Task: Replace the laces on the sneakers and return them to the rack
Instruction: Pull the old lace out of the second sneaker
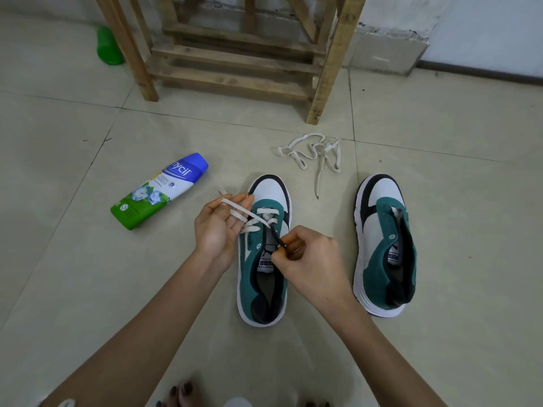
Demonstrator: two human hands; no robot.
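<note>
On the floor, centre: sneaker (264, 271) in teal, white and black, toe pointing away, with a white lace (235, 205) crossing its front eyelets.
Left hand (217, 227): palm up against the sneaker's left side, the white lace wound over its loosely bent fingers and running taut to the eyelets.
Right hand (305, 259): over the tongue, thumb and fingers pinching a dark lace (274, 230) that runs up to the eyelets.
Second sneaker (385, 251): well to the right, facing the same way, clear of both hands.
Loose lace (314, 155): white, tangled on the floor just beyond the two sneakers.
Bottle (160, 190): on its side to the left — blue cap, green base.
Rack (235, 63): wooden, slatted, further back by the wall.
Green object (108, 47): behind the rack's left leg — I cannot tell what it is.
</note>
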